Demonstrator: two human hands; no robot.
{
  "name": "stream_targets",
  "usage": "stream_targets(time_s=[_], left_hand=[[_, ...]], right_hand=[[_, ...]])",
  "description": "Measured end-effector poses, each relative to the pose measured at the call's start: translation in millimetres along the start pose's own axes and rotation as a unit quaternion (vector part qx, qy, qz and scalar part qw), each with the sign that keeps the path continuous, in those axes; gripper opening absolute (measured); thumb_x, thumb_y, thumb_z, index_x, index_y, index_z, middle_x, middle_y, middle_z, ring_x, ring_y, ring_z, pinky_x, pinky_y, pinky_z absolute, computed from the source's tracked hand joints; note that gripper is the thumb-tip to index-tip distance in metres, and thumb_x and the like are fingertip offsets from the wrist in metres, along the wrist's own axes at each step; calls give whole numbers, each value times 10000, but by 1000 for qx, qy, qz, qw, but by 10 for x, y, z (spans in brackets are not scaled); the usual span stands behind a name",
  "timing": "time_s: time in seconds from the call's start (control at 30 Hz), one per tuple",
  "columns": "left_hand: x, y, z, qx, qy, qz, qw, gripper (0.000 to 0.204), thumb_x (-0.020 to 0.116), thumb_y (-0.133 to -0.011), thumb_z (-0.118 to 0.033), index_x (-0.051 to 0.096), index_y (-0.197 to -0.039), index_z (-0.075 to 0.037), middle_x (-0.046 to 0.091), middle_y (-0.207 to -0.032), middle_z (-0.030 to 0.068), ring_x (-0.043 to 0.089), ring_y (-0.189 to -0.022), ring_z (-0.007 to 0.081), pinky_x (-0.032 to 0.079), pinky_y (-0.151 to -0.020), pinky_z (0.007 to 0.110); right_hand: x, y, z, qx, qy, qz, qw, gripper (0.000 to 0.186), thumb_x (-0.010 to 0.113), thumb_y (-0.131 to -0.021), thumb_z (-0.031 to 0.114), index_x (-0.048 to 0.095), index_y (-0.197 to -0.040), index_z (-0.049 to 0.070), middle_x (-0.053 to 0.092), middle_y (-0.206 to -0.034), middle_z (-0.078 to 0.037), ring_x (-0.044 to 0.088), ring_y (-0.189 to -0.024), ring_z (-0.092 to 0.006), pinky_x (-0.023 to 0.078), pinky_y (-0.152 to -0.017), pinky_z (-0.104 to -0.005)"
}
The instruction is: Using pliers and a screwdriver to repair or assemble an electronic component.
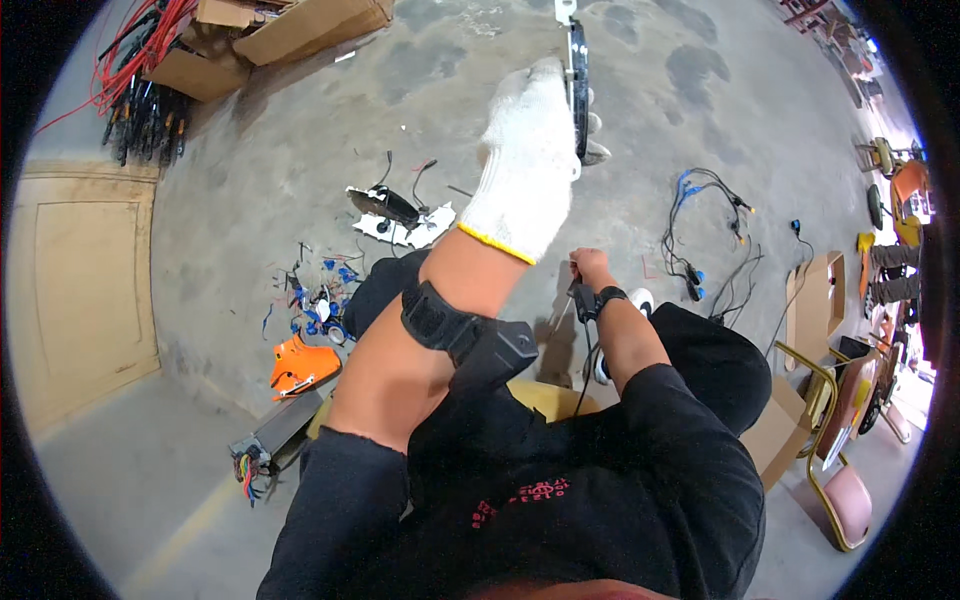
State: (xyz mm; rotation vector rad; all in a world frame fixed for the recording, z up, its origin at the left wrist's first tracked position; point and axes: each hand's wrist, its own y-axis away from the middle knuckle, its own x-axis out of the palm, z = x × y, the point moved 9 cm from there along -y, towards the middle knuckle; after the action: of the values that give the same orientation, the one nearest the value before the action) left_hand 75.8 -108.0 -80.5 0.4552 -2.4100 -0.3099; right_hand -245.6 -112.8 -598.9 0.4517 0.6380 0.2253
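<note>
1. Slim black-and-white part (579, 95): it is raised above the floor (300, 165) at the far end of the reach, its long side pointing away from the wearer, perhaps to keep it clear of the legs.
2. The left hand (530, 115) grips it, fingers wrapped round to the far side; the knitted white glove (510, 205) probably guards against hard edges and helps the hold.
3. The right hand (590, 262) is bare and low, near the right knee, fingers apparently curled; I cannot tell whether they hold anything. It lends the part no support, presumably because one hand suffices.
4. Left of the knees lie a white shell piece (432, 225) with short leads, a scatter of small blue pieces (320, 305), an orange piece (305, 368) and a metal case (285, 428) trailing coloured wires, seemingly dropped within reach.
5. On the right, blue-and-black cables (672, 225) lie loosely apart, maybe to avoid tangling.
6. Farther out are a cardboard box (315, 35), red cables (150, 40) and a chair (850, 500).
</note>
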Motion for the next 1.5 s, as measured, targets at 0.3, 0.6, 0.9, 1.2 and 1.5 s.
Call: stream_targets(time_s=[0.3, 0.6, 0.9, 1.2, 1.5], left_hand=[[-423, 44, 46, 45, 2, 19, 999, 387, 449, -999, -299, 562, -1186, 20, 669, -1014, 156, 663, -812, 223, 594, -622, 359], [-214, -127, 95, -38, 21, 11, 999, 429, 438, -1005, -388, 555, -1164, -7, 654, -987, 167, 656, -753, 228, 585, -600, 371], [127, -43, 144, -119, 133, 135, 975, 440, 628, -929, -413, 531, -1105, -22, 621, -882, 138, 625, -662, 217, 564, -561, 358], [258, 74, 279, -132, 137, 164, 968, 407, 631, -932, -292, 517, -1144, 35, 624, -966, 201, 648, -737, 262, 577, -609, 380], [248, 145, 417, -118, 15, 108, 987, 358, 585, -947, -309, 538, -1101, 11, 650, -944, 175, 659, -680, 215, 577, -596, 334]], right_hand=[[989, 376, 677, 205, -279, 31, 938, 127, 559, -803, 55, 607, -690, 25, 594, -595, -98, 537, -459, -203, 411, -429, -352], [28, 176, 905, 203, -278, 8, 939, 116, 588, -882, 51, 550, -858, -56, 593, -833, -172, 626, -644, -284, 552, -587, -419], [-2043, 1209, 3851, -56, -292, 13, 955, 342, 595, -899, 93, 476, -1176, -69, 608, -901, -132, 696, -794, -289, 590, -707, -367], [-2819, 2489, 4219, -283, -427, -184, 839, 287, 601, -964, 223, 492, -1099, -6, 611, -932, -103, 710, -834, -284, 576, -675, -310], [-2819, 2541, 4252, -306, -396, -199, 843, 279, 587, -977, 226, 475, -1082, -7, 606, -961, -118, 707, -876, -300, 584, -716, -322]])
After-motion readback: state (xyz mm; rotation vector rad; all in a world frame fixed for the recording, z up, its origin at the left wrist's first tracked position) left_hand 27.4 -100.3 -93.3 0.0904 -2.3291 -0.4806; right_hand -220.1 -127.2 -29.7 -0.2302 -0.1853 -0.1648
